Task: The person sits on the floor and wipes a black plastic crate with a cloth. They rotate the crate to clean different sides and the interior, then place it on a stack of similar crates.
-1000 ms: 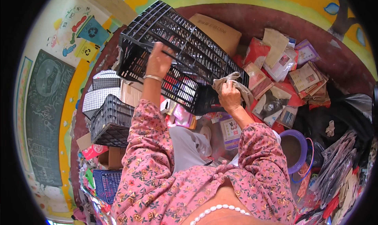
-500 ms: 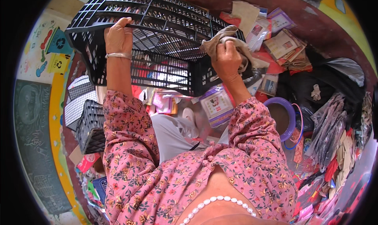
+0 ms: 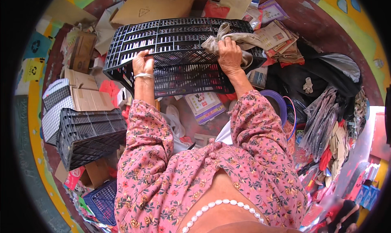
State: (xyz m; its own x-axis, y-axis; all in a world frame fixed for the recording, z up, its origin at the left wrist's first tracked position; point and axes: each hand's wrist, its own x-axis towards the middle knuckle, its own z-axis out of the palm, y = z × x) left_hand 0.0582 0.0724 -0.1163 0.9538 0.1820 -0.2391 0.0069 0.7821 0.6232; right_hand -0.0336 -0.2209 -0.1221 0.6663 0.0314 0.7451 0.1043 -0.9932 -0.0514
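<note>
A large black plastic crate (image 3: 179,33) with slatted sides is held up in front of me, tilted. The fingers of my left hand (image 3: 143,64) are hooked round its near rim, left of the middle. Toward the crate's right end, my right hand (image 3: 230,55) clutches a crumpled grey-beige cloth (image 3: 209,44) and presses it against the slats. Part of the cloth drapes over the crate's top, and some is hidden behind my fingers. Below the crate, a purple-edged printed packet (image 3: 204,106) lies on the floor by my foot.
A second black crate (image 3: 91,133) stands at the left beside opened cardboard. Behind are a large cardboard box (image 3: 152,6) and stacked papers (image 3: 281,39). To the right lie a purple basin (image 3: 277,104), black sacks (image 3: 317,72) and plastic-wrapped bundles (image 3: 321,123). A blue crate (image 3: 102,204) sits lower left.
The crate has come lower and to the right in view, its slatted side turned more toward me. Both hands stay on it; the right hand and cloth have shifted slightly left.
</note>
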